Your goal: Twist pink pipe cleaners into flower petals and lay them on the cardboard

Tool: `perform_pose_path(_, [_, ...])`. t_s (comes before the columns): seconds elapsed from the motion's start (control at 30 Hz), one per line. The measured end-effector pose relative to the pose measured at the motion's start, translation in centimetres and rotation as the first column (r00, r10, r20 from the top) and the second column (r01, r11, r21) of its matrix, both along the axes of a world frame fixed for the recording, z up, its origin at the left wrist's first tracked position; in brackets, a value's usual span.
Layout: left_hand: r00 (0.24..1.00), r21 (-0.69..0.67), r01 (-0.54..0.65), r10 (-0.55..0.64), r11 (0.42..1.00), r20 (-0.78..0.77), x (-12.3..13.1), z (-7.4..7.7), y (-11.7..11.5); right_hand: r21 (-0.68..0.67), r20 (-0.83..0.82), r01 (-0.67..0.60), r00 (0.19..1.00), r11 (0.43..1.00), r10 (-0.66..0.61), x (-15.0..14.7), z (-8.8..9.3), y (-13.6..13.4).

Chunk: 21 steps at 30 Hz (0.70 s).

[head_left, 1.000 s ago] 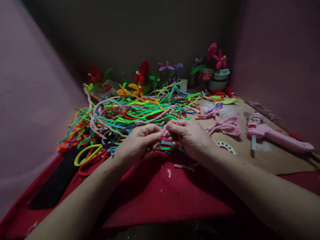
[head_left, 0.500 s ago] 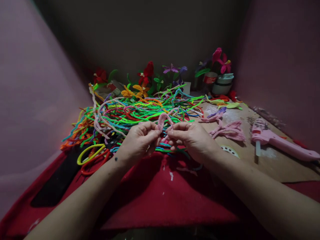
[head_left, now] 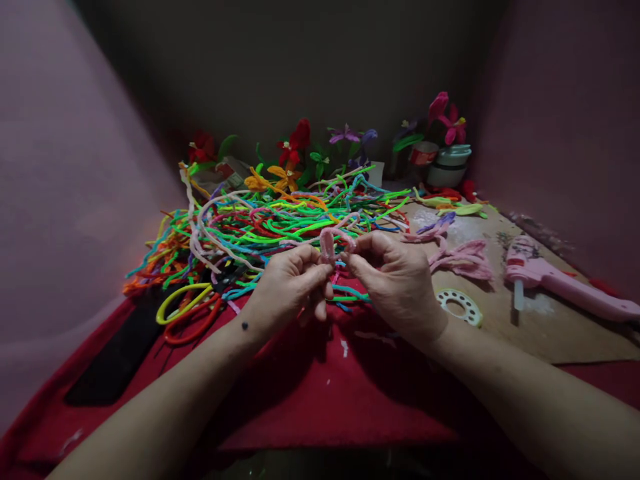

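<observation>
A pink pipe cleaner (head_left: 327, 243), bent into a narrow loop, is held between my two hands above the front of a colourful pile. My left hand (head_left: 296, 280) pinches the base of the loop between thumb and forefinger, its other fingers curled loosely below. On the other side, my right hand (head_left: 393, 277) grips the pipe cleaner's curved right part with thumb and fingertips. Behind the hands spreads a tangled heap of pipe cleaners (head_left: 270, 223) in green, blue, orange, red and pink. Shaped pink pipe cleaner pieces (head_left: 465, 261) lie right of my right hand.
On the cardboard (head_left: 575, 340) at right lie a pink glue gun (head_left: 560, 277) and a white disc with holes (head_left: 470, 308). Scissors with yellow and red handles (head_left: 185, 303) and a black flat object (head_left: 113, 363) are at left. Pipe cleaner flowers (head_left: 295, 147) line the back.
My right hand has shifted right and turned, drawing the pink pipe cleaner's right part outward. My left hand moved slightly right, keeping its pinch. The white disc shows more fully.
</observation>
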<state>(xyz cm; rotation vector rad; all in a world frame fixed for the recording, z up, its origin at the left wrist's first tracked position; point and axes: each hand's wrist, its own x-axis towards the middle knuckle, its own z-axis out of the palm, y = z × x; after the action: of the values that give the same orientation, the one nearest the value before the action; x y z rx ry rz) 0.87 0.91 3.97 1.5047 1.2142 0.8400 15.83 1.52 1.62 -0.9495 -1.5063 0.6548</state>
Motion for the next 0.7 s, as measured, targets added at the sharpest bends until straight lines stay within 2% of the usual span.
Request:
perform_pose_path(0.07, [1.000, -0.016, -0.017, 0.018, 1.000, 0.019, 0.1, 0.0, 0.0, 0.063, 0.063, 0.019, 0.998, 0.998, -0.023, -0.1, 0.0, -0.3])
perform_pose_path(0.13, [0.998, -0.019, -0.048, 0.049, 0.999, 0.026, 0.3, -0.1, -0.1, 0.051, 0.077, -0.005, 0.997, 0.999, 0.001, -0.3, 0.0, -0.4])
perform_pose_path(0.23, [0.996, -0.012, -0.088, 0.089, 0.996, 0.010, 0.6, -0.3, -0.4, -0.144, -0.027, -0.103, 0.995, 0.984, 0.100, -0.4, 0.0, -0.1])
perform_pose_path(0.27, [0.996, -0.008, -0.092, 0.092, 0.996, 0.004, 0.7, -0.4, -0.4, -0.235, -0.087, -0.155, 0.987, 0.960, 0.138, -0.3, 0.0, 0.1])
perform_pose_path(0.33, [0.997, -0.003, -0.078, 0.078, 0.997, -0.006, 0.7, -0.6, -0.5, -0.395, -0.221, -0.278, 0.954, 0.875, 0.203, -0.2, 0.0, 0.6])
perform_pose_path(0.4, [0.998, 0.007, -0.056, 0.056, 0.998, -0.027, 0.6, -0.7, -0.4, -0.459, -0.343, -0.405, 0.902, 0.791, 0.262, 0.1, -0.2, 1.1])
perform_pose_path(0.47, [0.998, 0.013, -0.038, 0.039, 0.999, -0.052, 0.5, -0.6, -0.3, -0.434, -0.439, -0.497, 0.845, 0.751, 0.306, 0.2, -0.4, 1.5])
perform_pose_path(0.53, [0.998, 0.002, -0.018, 0.019, 1.000, -0.061, 0.4, -0.5, -0.2, -0.374, -0.501, -0.541, 0.801, 0.753, 0.327, 0.4, -0.5, 1.7])
perform_pose_path(0.6, [0.999, -0.027, 0.018, -0.019, 0.999, -0.048, 0.3, -0.5, -0.2, -0.340, -0.525, -0.570, 0.775, 0.748, 0.352, 0.5, -0.5, 1.7])
perform_pose_path(0.7, [0.995, -0.081, 0.095, -0.092, 0.992, 0.033, 0.1, -0.6, -0.1, -0.354, -0.508, -0.610, 0.762, 0.708, 0.402, 0.6, -0.6, 1.8])
